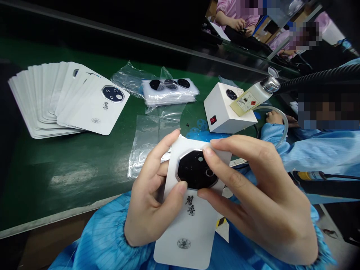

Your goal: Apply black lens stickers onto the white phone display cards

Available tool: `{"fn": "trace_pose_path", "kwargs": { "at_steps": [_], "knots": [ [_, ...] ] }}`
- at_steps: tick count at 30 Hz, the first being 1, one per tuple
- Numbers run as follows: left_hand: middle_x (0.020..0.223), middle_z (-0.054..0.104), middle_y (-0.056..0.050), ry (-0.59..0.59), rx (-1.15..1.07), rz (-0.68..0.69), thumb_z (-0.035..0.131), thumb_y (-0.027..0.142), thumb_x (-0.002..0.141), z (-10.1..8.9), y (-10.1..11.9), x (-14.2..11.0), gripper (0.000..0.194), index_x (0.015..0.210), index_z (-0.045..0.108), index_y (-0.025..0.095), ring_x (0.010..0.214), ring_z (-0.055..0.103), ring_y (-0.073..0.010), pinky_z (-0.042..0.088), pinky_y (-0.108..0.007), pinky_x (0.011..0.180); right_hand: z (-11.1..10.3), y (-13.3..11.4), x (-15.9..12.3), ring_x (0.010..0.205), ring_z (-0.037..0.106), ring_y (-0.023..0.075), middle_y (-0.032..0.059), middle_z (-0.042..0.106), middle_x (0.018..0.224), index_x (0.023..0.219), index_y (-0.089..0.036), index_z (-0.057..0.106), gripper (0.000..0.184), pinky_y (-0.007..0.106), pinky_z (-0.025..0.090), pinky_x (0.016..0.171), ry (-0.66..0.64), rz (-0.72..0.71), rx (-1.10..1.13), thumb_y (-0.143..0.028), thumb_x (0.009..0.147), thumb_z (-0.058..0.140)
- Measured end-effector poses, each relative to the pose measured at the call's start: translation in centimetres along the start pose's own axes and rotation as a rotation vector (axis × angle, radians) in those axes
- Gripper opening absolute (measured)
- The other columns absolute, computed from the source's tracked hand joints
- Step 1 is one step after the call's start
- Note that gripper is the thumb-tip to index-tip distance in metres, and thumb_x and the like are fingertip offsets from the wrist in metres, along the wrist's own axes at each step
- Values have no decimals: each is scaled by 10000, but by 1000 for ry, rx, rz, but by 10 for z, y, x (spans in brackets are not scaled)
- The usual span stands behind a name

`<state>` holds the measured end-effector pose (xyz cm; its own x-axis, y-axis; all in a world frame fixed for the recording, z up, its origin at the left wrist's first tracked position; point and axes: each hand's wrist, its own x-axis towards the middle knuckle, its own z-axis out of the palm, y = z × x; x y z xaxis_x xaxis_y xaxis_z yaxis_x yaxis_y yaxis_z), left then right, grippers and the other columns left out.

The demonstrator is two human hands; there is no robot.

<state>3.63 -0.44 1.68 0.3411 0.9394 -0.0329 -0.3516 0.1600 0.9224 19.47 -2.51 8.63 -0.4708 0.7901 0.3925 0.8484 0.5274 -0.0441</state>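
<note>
At a green bench point(33, 176) in a dim workroom, left hand point(154, 198) and right hand point(261, 195) grip a white, black-lettered panel point(192, 227) over blue clothing point(222, 255), its glossy black plate point(194, 170) apparently octagonal.

Left hand point(153, 202): holds the white panel point(188, 227) at its left side, thumb by the near rim of the dark octagonal plate point(191, 170)
Right hand point(266, 202): fingers at the panel's far edge and on the plate, thumb at the near rim
Worktop point(104, 159), left: fanned stack of white panels point(70, 99)
Far middle: pack with dark discs point(170, 93), clear plastic around it
Right: white box point(225, 120) bearing a metal-topped bottle point(251, 98)
Far right: another person's hand point(274, 117)
</note>
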Motion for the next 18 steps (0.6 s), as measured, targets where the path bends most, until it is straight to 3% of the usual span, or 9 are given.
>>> {"fn": "trace_pose_path", "kwargs": {
  "at_steps": [12, 18],
  "knots": [
    [648, 621, 58, -9, -7, -27, 557, 256, 837, -3, -1, 1, 533, 1302, 383, 451, 505, 519, -103, 412, -190, 447, 6, 2, 4, 1060, 540, 274, 170, 573, 1098, 1124, -96, 555, 335, 437, 512, 842, 14, -4, 21, -213, 814, 605],
    [715, 643, 36, 22, 31, 23, 546, 246, 844, -2, -2, -1, 533, 1315, 377, 430, 488, 524, -108, 410, -206, 426, 9, 3, 2, 1093, 519, 271, 164, 564, 1113, 1130, -100, 553, 331, 447, 503, 858, 14, 1, 45, -207, 820, 599]
  ]
}}
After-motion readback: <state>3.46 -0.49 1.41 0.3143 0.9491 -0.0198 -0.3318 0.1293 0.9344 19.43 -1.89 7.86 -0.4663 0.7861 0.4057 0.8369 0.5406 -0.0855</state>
